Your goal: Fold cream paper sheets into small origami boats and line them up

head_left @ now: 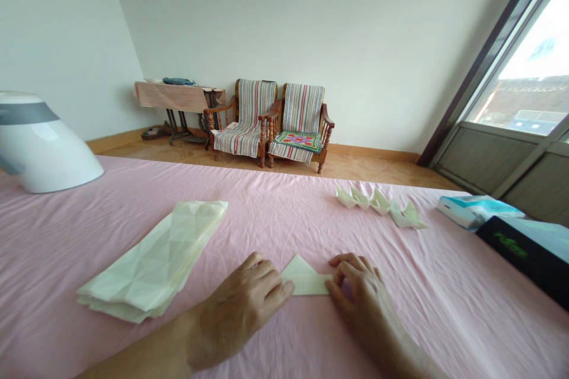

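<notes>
A small pale green folded paper (304, 283) lies on the pink cloth in front of me, with a pointed triangular top and a flat band below. My left hand (249, 293) has its fingers curled and pinches the paper's left end. At the right end, my right hand (358, 284) grips the band between thumb and fingers. Left of my hands rests a stack of creased pale green paper sheets (155, 257). Several folded paper boats (377, 201) stand in a row beyond my right hand.
A pink cloth (284, 201) covers the table. At the left stands a white kettle-like appliance (57, 154). On the right lie a blue and white pack (475, 210) and a black and white box (524, 249). Two wooden chairs (306, 124) stand by the wall.
</notes>
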Demonstrator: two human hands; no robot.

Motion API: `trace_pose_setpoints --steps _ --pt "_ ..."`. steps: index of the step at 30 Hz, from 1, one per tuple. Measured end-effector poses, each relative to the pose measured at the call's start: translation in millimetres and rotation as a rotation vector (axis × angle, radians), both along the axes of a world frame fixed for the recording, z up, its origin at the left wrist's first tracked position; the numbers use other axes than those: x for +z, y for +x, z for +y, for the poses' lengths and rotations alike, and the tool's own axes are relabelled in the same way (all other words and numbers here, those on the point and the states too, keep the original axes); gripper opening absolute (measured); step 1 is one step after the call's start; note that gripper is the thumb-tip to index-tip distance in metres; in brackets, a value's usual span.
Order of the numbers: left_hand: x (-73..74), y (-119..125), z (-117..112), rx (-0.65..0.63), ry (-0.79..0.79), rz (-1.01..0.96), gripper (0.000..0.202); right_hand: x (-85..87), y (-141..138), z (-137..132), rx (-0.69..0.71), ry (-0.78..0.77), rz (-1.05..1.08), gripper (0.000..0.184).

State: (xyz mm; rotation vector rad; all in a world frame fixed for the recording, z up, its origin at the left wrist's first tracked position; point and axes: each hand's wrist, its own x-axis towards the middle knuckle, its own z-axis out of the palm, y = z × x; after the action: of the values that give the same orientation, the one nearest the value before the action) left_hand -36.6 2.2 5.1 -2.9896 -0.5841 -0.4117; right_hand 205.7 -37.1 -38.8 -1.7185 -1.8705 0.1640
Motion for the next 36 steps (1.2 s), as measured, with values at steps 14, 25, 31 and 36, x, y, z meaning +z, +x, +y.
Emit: trace_pose_setpoints --steps 14,25,31,36 --pt "8.7 1.9 -3.4 0.041 -0.060 0.113 0.046 -10.9 6.6 2.8 0.005 0.116 0.014 0.012" --pt "8.8 1.7 -1.0 0.027 -0.099 0.056 0.047 10.9 -18.3 -24.8 0.186 0.309 -0.044 0.028" --pt "7.2 2.3 -0.8 0.066 -0.131 0.091 0.045 -2.2 -25.2 -26.9 0.282 0.271 -0.106 0.044" --pt "6.5 3.2 -1.1 0.074 -0.130 0.095 0.039 -6.3 -29.3 -26.3 0.301 0.264 -0.174 0.044"
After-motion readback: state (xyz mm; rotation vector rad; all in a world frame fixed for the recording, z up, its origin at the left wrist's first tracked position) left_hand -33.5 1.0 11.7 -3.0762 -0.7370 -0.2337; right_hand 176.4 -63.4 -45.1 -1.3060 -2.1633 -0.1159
